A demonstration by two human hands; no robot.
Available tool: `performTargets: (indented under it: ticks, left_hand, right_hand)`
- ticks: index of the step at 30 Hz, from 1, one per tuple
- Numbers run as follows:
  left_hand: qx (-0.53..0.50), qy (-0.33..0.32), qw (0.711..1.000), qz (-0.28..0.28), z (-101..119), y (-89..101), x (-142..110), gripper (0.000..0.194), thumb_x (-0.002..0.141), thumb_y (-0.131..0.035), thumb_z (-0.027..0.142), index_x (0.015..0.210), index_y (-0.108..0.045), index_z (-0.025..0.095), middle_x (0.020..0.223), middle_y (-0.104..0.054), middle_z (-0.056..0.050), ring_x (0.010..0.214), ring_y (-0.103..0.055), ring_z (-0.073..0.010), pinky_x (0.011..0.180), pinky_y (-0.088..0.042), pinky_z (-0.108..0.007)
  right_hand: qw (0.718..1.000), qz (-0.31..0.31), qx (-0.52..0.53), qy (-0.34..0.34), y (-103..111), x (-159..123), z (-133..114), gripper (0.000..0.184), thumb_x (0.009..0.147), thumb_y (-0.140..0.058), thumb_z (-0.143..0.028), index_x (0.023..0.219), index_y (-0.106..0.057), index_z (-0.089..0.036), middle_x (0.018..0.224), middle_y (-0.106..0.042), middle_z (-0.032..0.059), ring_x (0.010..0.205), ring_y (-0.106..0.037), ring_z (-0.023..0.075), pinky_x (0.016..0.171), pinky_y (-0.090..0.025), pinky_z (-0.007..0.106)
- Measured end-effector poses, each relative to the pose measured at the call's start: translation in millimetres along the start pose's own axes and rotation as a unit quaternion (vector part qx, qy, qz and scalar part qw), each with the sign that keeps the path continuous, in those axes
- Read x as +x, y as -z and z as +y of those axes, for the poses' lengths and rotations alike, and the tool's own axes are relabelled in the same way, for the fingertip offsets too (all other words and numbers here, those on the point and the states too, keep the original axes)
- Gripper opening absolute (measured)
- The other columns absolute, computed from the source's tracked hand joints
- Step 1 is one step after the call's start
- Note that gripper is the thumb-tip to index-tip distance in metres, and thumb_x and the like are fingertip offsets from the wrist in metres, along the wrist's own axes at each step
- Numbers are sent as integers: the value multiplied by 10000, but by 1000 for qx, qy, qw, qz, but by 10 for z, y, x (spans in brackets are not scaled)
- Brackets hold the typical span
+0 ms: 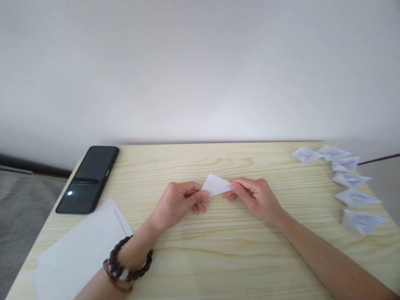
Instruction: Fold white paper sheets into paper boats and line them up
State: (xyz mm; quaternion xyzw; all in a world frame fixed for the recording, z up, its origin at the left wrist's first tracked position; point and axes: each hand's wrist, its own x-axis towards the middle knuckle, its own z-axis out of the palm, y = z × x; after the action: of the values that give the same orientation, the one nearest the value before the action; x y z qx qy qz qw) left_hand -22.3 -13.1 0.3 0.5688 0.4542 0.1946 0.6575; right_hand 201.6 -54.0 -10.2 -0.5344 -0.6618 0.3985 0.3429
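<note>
Between my two hands, just above the middle of the table, is a small folded piece of white paper [215, 184]. It is roughly a triangle with its peak toward the wall. My left hand [184, 199] pinches the left corner between thumb and fingers. At the right corner, my right hand [253, 195] pinches it the same way, thumb on top. The side of the paper facing down is hidden. Dark beads and a thin cord circle my left wrist.
Several folded paper boats [352, 180] line the right edge of the wooden table [225, 254]. A black phone [89, 179] lies at the back left. Flat white sheets [84, 250] lie in front of it, partly under my left forearm. A white wall [200, 75] stands behind.
</note>
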Motion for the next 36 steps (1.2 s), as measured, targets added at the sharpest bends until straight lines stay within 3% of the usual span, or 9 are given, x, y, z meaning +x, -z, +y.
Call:
performTargets:
  ticks: [7,13,16,19,22,25,31,36]
  left_hand:
    - [-18,25,1000,2,24,-39,6,243,772,-674,373,736,-652,133,636,-701,-17,548,-659,-109,514,-529,-173]
    - [22,2,1000,19,2,-55,20,265,788,-649,400,759,-662,137,640,-702,-24,549,-655,-121,532,-541,-203]
    - [110,-75,988,76,-39,-100,17,296,780,-659,392,950,-656,150,708,-713,-23,583,-645,-123,530,-529,-205]
    - [206,-184,953,121,-77,-148,13,559,724,-722,342,1228,-519,211,979,-705,-36,709,-643,-126,504,-498,-183]
    - [287,-238,918,138,-93,-184,15,607,728,-718,320,1277,-473,244,1015,-665,-22,722,-623,-114,510,-480,-184]
    - [322,-237,905,147,-91,-207,20,524,738,-699,307,1216,-503,221,923,-656,-5,725,-620,-120,536,-480,-198]
    - [308,-230,909,161,-80,-226,25,505,713,-697,290,1170,-493,223,952,-645,-2,731,-616,-122,537,-468,-208]
    - [285,-225,919,154,-59,-231,19,489,711,-699,293,1150,-501,207,928,-637,-4,677,-593,-109,523,-449,-210]
  right_hand:
    - [999,13,-30,21,-19,-22,-3,248,943,-469,-300,912,-688,-188,761,-763,13,514,-653,105,453,-447,170]
    - [1000,4,16,-10,4,-8,14,236,931,-496,-326,918,-688,-188,724,-756,11,499,-630,99,442,-424,170]
    - [997,0,74,-26,22,7,31,216,915,-525,-324,945,-680,-177,673,-742,9,525,-648,102,465,-441,165]
    - [990,-10,135,-42,36,9,46,218,892,-561,-339,960,-668,-161,625,-722,11,532,-662,113,496,-473,174]
    - [981,-18,186,-56,38,-2,59,228,874,-589,-343,990,-646,-155,585,-700,4,514,-654,119,516,-496,193]
    - [973,-12,222,-53,29,-5,64,227,859,-613,-329,1020,-602,-170,570,-679,-15,487,-629,111,509,-493,202]
    - [966,-15,257,-6,23,19,79,272,809,-682,-294,1025,-539,-212,676,-655,-36,539,-613,95,531,-478,203]
    - [975,-30,217,-21,34,16,86,299,754,-735,-335,978,-581,-211,764,-644,-11,600,-604,105,532,-463,208]
